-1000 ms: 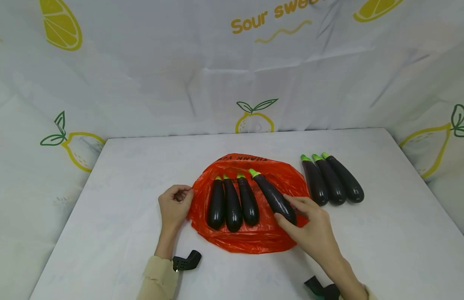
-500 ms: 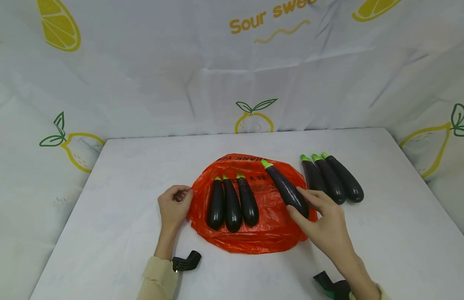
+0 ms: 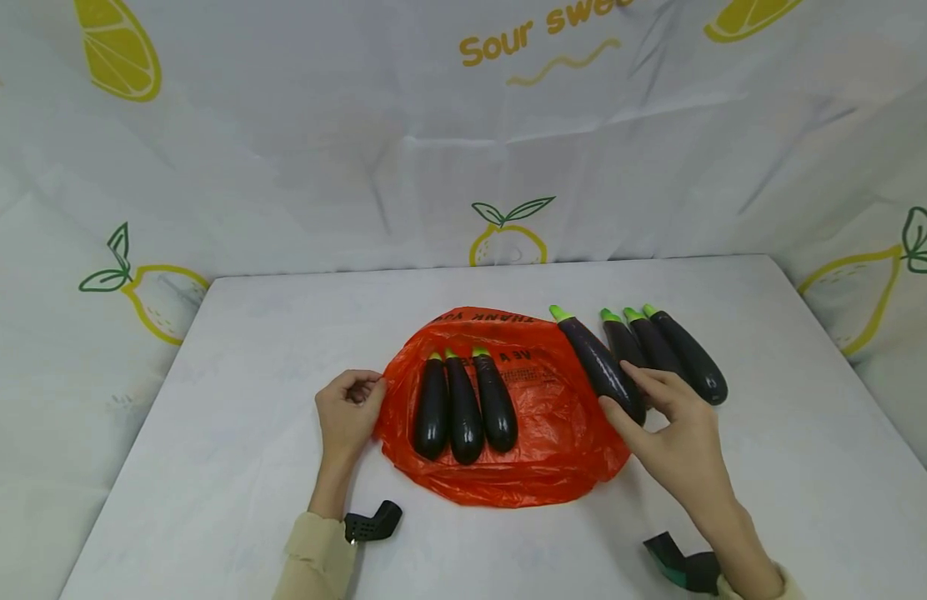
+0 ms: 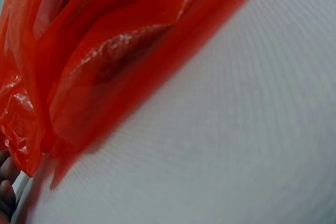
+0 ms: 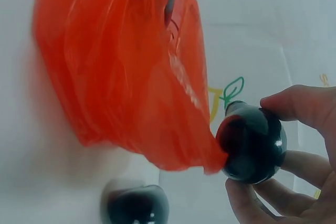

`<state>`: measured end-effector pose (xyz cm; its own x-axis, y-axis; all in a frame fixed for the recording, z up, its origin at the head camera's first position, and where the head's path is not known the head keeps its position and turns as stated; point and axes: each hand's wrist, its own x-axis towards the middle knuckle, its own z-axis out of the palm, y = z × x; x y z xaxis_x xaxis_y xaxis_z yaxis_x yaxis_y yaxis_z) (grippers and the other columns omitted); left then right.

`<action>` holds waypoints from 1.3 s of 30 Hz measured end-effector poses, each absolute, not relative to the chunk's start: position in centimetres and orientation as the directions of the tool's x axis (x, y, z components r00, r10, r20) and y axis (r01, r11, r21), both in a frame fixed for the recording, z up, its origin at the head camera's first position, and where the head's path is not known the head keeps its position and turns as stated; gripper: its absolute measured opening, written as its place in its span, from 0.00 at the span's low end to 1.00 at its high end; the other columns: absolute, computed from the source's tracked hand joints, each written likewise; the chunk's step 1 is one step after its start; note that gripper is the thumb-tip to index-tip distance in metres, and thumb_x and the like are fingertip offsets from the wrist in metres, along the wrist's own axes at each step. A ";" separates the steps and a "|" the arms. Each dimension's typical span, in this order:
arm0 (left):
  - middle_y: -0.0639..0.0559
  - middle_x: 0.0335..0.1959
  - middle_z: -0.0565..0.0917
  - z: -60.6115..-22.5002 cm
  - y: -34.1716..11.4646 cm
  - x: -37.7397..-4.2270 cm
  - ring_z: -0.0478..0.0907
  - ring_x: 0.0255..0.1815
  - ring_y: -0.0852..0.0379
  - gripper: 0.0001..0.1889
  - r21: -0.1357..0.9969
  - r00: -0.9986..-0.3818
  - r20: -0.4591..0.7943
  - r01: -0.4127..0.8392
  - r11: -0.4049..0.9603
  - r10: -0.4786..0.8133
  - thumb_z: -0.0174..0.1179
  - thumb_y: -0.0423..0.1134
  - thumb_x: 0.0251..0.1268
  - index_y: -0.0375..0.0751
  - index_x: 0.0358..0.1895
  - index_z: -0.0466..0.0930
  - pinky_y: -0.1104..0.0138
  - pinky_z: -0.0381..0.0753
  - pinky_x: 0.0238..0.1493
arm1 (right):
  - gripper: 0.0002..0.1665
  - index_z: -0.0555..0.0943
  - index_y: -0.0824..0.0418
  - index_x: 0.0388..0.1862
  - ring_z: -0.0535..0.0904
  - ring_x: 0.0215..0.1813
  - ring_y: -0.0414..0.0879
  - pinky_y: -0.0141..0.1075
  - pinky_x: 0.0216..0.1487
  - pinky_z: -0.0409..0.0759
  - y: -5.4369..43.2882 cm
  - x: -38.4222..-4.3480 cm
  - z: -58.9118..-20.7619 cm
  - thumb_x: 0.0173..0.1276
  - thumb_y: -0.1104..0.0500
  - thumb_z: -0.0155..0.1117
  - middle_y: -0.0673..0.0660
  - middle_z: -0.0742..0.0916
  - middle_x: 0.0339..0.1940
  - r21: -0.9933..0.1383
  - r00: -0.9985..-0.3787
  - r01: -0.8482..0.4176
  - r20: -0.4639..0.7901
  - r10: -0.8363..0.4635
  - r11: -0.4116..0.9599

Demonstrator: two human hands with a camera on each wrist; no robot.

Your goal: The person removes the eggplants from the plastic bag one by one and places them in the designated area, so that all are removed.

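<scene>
My left hand [image 3: 348,414] pinches the left edge of a red plastic bag [image 3: 546,467], which lies spread with its mouth facing up. Inside the bag three dark eggplants [image 3: 465,408] with green stem ends lie side by side. At the bag's right edge my right hand [image 3: 681,429] grips another eggplant [image 3: 600,365] near its thick end, thumb on one side and fingers on the other. In the right wrist view that eggplant [image 5: 252,142] is held up beside the bag [image 5: 131,77], its round end toward the camera. The left wrist view shows mostly the bag [image 4: 121,72].
Three more eggplants [image 3: 684,358] lie together on the white table [image 3: 231,433] right of the bag, partly behind the held eggplant and right hand. A white cloth [image 3: 321,167] printed with lemons hangs behind the table. A black wrist-worn device [image 3: 373,522] sits at the left wrist.
My right hand has moved the gripped eggplant rightward and slightly away, from over the bag's middle to its right edge, near the other three. The left hand has stayed at the bag's left edge.
</scene>
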<state>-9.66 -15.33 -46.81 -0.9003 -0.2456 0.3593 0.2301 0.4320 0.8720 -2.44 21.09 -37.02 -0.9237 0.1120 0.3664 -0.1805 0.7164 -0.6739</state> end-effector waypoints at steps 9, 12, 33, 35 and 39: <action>0.41 0.25 0.85 -46.7 -15.3 -9.7 0.73 0.25 0.66 0.02 0.876 -0.901 0.357 0.232 0.423 -0.245 0.66 0.29 0.59 0.34 0.33 0.88 0.80 0.73 0.29 | 0.30 0.83 0.72 0.59 0.75 0.39 0.29 0.07 0.45 0.67 23.2 -3.2 -37.2 0.56 0.67 0.77 0.70 0.86 0.52 -0.663 -0.903 -0.178 0.404 0.147 0.727; 0.41 0.24 0.85 -46.7 -15.3 -9.7 0.73 0.24 0.66 0.02 0.877 -0.901 0.360 0.238 0.417 -0.242 0.66 0.29 0.60 0.34 0.33 0.88 0.80 0.73 0.29 | 0.30 0.82 0.71 0.59 0.77 0.39 0.35 0.06 0.45 0.66 23.9 -3.4 -37.4 0.57 0.66 0.77 0.70 0.86 0.52 -0.660 -0.902 -0.156 0.399 0.166 0.735; 0.42 0.25 0.86 -46.6 -15.2 -9.6 0.72 0.24 0.65 0.03 0.873 -0.906 0.346 0.215 0.438 -0.244 0.66 0.31 0.60 0.33 0.33 0.88 0.79 0.73 0.28 | 0.29 0.82 0.71 0.61 0.66 0.39 0.09 0.05 0.44 0.63 27.4 -4.5 -37.8 0.60 0.64 0.75 0.73 0.85 0.53 -0.650 -0.893 -0.089 0.388 0.229 0.755; 0.41 0.25 0.86 -46.6 -15.2 -9.6 0.72 0.24 0.65 0.04 0.873 -0.905 0.348 0.217 0.437 -0.244 0.66 0.31 0.60 0.33 0.33 0.88 0.80 0.73 0.28 | 0.29 0.81 0.72 0.61 0.65 0.40 0.10 0.04 0.45 0.62 27.9 -4.7 -37.9 0.61 0.63 0.74 0.73 0.85 0.54 -0.645 -0.893 -0.072 0.381 0.239 0.760; 0.41 0.24 0.85 -46.6 -15.2 -9.7 0.72 0.24 0.66 0.03 0.875 -0.905 0.349 0.220 0.432 -0.245 0.66 0.30 0.60 0.33 0.32 0.88 0.80 0.73 0.28 | 0.29 0.81 0.71 0.61 0.65 0.42 0.10 0.04 0.45 0.60 28.8 -5.0 -38.0 0.61 0.63 0.74 0.74 0.85 0.55 -0.654 -0.890 -0.034 0.364 0.275 0.756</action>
<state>-9.65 -15.24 -46.62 -0.9046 -0.2450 0.3488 0.2204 0.4318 0.8747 -5.03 28.78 -38.01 -0.8901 0.2746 0.3637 -0.0340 0.7558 -0.6539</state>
